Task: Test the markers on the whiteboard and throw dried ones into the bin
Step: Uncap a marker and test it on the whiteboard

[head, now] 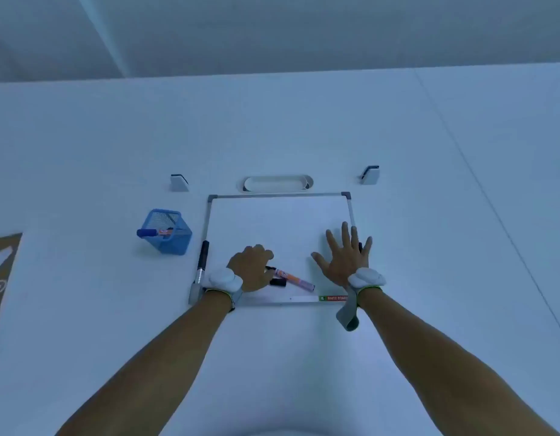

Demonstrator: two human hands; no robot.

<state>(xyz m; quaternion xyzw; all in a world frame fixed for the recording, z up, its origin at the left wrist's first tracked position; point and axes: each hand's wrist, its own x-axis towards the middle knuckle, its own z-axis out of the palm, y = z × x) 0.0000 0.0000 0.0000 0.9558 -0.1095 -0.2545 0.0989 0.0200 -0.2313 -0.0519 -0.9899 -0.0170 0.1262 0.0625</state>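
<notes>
On the whiteboard, near its front edge, the left hand is curling over one end of a pink-and-white marker lying flat on the board; fingers are bent down around it, but a closed grip versus just touching is not clear from this angle. A small black piece, probably a cap, is lying just beside that marker. The right hand is pressing flat on the board's right side, fingers spread wide, holding nothing, likely steadying the board. A black marker is lying along the board's left frame on the white table. A blue mesh bin is standing to the left of the board, well apart from the hands, with a blue-capped marker poking out over its rim. A white tray is sitting just behind the board. No ink strokes are showing on the board surface. Step in hand, as a judgement: picking up or uncapping the pink marker for testing. Next move is calling for a firm pinch on the barrel, tip down onto bare board, short stroke, right hand holding the board steady.
</notes>
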